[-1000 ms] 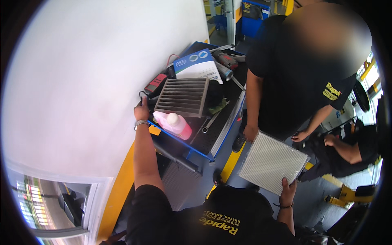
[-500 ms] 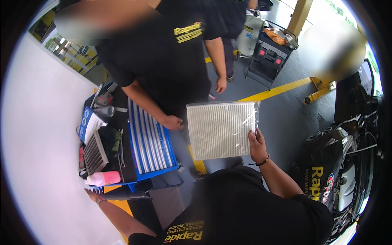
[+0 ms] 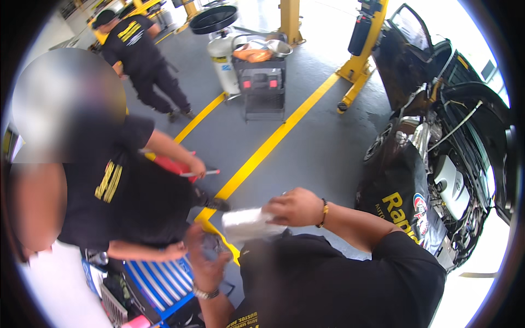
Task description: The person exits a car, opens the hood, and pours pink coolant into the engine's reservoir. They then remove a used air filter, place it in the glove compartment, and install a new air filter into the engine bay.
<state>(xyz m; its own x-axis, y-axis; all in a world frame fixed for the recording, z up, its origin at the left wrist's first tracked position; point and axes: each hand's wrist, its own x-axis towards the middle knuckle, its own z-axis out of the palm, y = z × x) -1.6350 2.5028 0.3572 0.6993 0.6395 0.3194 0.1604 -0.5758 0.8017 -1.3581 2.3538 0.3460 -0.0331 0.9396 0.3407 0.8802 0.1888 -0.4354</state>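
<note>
A white pleated filter in clear plastic wrap is in front of my chest, tilted so that it shows as a narrow blurred slab. My right hand, with a beaded bracelet at its wrist, is closed over the filter's right end. To the left of the filter is my raised left hand, a metal-banded watch below it. Its fingers are apart and somewhat blurred, with nothing visibly held. A co-worker's hand is just left of it, above the blue and silver tool cart.
A co-worker in a black shirt stands close at left, holding a thin red-tipped stick. Another person is farther back. A black trolley stands beside a white tank. At right is a car with an exposed engine and a black cover.
The filter has turned from facing me to nearly edge-on, my right hand now over it. My left hand has come from beside the pink bottle toward the filter. The view has swung right.
</note>
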